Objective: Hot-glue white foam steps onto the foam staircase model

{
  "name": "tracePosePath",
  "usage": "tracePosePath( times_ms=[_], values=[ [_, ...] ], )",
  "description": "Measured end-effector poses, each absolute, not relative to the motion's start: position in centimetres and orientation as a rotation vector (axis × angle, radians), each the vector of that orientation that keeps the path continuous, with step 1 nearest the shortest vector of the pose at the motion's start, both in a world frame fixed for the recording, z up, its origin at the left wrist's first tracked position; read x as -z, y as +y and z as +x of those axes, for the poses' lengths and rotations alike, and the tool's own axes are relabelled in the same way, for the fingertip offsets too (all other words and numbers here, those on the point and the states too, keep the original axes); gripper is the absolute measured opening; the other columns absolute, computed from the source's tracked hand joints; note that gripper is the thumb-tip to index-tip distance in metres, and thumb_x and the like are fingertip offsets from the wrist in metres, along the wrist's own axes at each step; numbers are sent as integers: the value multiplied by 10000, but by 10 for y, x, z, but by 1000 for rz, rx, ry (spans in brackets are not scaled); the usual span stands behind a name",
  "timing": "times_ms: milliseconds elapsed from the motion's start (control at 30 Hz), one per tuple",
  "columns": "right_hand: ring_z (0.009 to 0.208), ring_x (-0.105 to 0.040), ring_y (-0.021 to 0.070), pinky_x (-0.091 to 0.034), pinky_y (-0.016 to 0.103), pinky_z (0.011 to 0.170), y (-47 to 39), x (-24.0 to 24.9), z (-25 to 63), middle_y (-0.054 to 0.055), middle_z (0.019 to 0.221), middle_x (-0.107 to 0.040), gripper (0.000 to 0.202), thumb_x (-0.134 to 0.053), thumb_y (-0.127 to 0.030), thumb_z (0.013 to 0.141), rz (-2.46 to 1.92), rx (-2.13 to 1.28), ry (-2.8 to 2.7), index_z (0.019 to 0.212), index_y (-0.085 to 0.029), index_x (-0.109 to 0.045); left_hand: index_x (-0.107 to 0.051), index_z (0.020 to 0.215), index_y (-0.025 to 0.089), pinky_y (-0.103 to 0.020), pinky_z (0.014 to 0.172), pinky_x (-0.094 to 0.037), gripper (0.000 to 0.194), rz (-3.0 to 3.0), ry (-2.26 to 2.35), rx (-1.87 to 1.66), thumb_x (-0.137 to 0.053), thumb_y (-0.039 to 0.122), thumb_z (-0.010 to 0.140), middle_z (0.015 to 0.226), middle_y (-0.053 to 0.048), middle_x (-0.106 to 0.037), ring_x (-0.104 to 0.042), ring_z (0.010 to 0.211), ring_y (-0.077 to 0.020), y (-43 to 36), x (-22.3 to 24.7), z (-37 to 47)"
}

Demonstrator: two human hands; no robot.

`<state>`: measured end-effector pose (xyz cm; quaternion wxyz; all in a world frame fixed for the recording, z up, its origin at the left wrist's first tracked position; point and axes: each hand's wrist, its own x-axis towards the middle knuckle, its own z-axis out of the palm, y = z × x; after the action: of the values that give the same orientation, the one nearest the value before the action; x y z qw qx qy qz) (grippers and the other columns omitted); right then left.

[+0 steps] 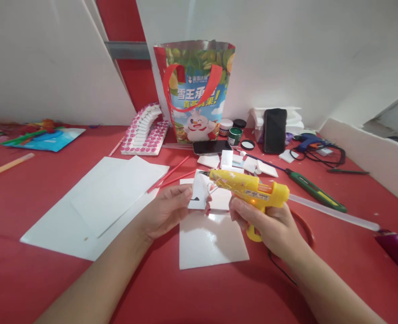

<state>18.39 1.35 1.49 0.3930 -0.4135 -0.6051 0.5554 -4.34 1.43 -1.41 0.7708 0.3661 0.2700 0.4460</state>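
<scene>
My right hand (266, 218) is wrapped round the handle of a yellow hot glue gun (239, 182), its small light glowing orange. A clear glue stick (337, 213) sticks out of the gun's back end. Between thumb and fingers, my left hand (170, 207) pinches a small white board piece (199, 191) with a dark mark near its lower edge. The gun's nozzle is at the top edge of that piece; whether it touches I cannot tell. Below both hands, a white square board (212, 247) lies flat on the red table, with another white piece (221, 199) at its far edge.
Large white sheets (94, 211) lie at left beside red sticks (172, 175). Behind are a printed bag (199, 94), paint jars (234, 136), a phone (275, 130) and small white offcuts (266, 168). A green cutter (316, 191) and a blue glue gun (306, 143) lie right.
</scene>
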Motion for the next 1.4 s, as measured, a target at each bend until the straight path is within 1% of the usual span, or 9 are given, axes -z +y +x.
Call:
tracePosePath(
  times_ms=[333, 500, 567, 667, 767, 967, 1067, 1233, 1400],
  values=[
    [536, -534, 129, -442, 259, 472, 12, -13, 182, 5, 623, -587, 327, -692, -478, 887, -1072, -1434, -1520, 717, -201, -646, -793, 963, 118, -293, 874, -528, 290, 792, 585, -986, -740, 387, 871, 942, -104, -747, -692, 888, -199, 15, 15, -45],
    [530, -524, 113, -464, 247, 496, 12, -14, 181, -11, 598, -567, 361, -690, -440, 898, -1037, -1435, -1524, 650, -198, -589, -791, 964, 118, -286, 883, -528, 286, 795, 594, -987, -733, 384, 877, 946, -102, -741, -690, 897, -195, 15, 17, -46],
    [530, -522, 110, -461, 242, 501, 12, -15, 181, -15, 594, -560, 374, -680, -438, 907, -1031, -1434, -1537, 640, -197, -576, -791, 963, 128, -304, 894, -528, 275, 800, 601, -990, -725, 383, 883, 950, -101, -742, -693, 909, -207, 15, 16, -45],
    [533, -527, 113, -448, 243, 497, 12, -15, 181, -17, 592, -552, 373, -665, -453, 915, -1039, -1429, -1569, 659, -193, -585, -793, 942, 136, -340, 909, -532, 276, 807, 607, -993, -733, 397, 873, 944, -105, -746, -697, 931, -232, 15, 13, -44],
    [529, -523, 110, -436, 238, 491, 11, -14, 182, -27, 589, -541, 355, -662, -464, 915, -1046, -1428, -1584, 695, -193, -597, -799, 928, 141, -358, 935, -535, 273, 796, 615, -996, -760, 399, 847, 947, -102, -756, -700, 938, -236, 15, 11, -43],
    [547, -508, 99, -427, 228, 508, 9, -10, 184, -32, 607, -534, 350, -649, -469, 930, -1054, -1451, -1609, 718, -195, -600, -798, 927, 125, -342, 897, -554, 264, 750, 635, -1040, -759, 375, 852, 932, -107, -760, -703, 893, -217, 16, 15, -44],
    [545, -499, 98, -420, 228, 506, 9, -9, 184, -34, 602, -520, 369, -644, -492, 929, -1076, -1463, -1628, 715, -195, -601, -796, 923, 129, -339, 885, -561, 265, 739, 631, -1045, -765, 380, 845, 917, -90, -752, -696, 862, -202, 16, 16, -45],
    [546, -520, 110, -438, 240, 507, 9, -9, 183, -26, 603, -529, 378, -646, -527, 917, -1119, -1479, -1645, 740, -192, -647, -799, 911, 165, -327, 883, -558, 254, 756, 653, -1056, -767, 405, 833, 927, -67, -752, -696, 880, -202, 17, 14, -45],
    [554, -519, 108, -448, 234, 515, 6, -10, 183, -28, 605, -532, 350, -654, -524, 913, -1115, -1488, -1658, 790, -196, -674, -801, 875, 169, -325, 901, -561, 219, 723, 652, -1072, -805, 376, 801, 954, -52, -763, -696, 890, -194, 18, 12, -44]
  ],
)
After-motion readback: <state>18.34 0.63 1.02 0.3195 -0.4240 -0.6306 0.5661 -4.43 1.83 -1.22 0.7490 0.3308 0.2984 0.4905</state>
